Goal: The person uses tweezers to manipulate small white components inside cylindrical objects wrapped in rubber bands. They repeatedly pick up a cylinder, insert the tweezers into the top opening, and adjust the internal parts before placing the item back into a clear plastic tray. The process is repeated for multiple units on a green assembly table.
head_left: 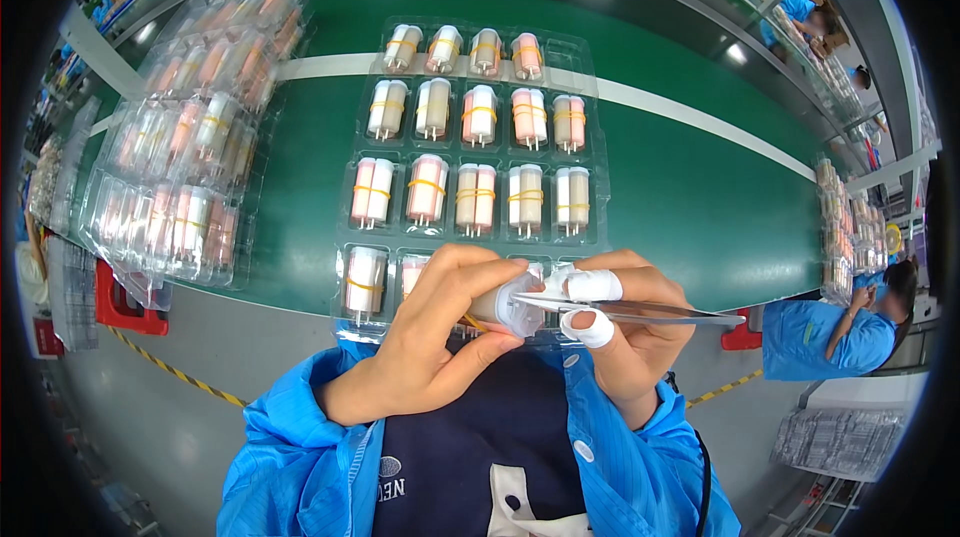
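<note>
My left hand (430,337) is closed around a grey cylindrical piece with a translucent cap (520,305), its capped end turned to the right. A bit of yellow band shows beneath those fingers. My right hand (645,322), with white wrapping on thumb and forefinger, grips metal tweezers (650,312). Their tips touch or nearly touch the cap. Both hands hover over the near row of a clear plastic tray (599,127), covering part of it. In the tray stand rows of paired white, pink and grey cylinders (428,189) with yellow bands and metal pins.
Stacked clear trays of similar cylinders (185,132) rise at the left of the green table (700,207). More filled trays (850,222) stand at the far right, near a person in blue (830,337). A red crate (130,307) is below the table's left edge.
</note>
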`<state>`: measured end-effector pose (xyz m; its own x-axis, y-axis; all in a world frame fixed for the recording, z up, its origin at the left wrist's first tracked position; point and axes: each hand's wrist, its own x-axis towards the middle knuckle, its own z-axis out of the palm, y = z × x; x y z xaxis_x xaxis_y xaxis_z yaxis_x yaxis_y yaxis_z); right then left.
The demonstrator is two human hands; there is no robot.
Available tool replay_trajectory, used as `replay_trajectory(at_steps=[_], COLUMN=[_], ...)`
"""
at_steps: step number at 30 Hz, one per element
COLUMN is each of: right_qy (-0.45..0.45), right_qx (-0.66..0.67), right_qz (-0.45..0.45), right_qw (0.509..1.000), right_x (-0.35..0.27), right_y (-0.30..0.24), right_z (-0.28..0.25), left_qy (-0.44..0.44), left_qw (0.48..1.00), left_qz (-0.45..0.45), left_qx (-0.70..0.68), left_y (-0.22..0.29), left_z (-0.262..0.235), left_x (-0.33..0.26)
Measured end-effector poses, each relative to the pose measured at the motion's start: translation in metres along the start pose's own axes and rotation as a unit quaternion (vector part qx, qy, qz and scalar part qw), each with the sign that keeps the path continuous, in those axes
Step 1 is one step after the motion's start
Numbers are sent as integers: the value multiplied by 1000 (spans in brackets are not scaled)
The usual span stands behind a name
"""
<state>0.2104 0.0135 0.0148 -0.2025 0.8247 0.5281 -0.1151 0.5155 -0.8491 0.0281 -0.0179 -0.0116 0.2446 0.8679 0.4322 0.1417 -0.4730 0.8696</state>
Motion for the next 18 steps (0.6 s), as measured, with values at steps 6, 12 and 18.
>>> replay_trajectory(at_steps=[6,12,18], right_qy=[-1,19,12], right_qx=[0,28,24], right_qz=[11,7,3], right_qw=[1000,999,1000], right_x=[0,-4,-4], right_y=[0,4,6], right_z=[1,2,0], left_qy=[1,-4,-1], left_qw=[1000,1000,1000], left_qz=[-1,-9,-10], left_qx=[8,1,-2], left_y=[0,1,1], left_z=[0,-1,1], left_x=[-1,-1,-2])
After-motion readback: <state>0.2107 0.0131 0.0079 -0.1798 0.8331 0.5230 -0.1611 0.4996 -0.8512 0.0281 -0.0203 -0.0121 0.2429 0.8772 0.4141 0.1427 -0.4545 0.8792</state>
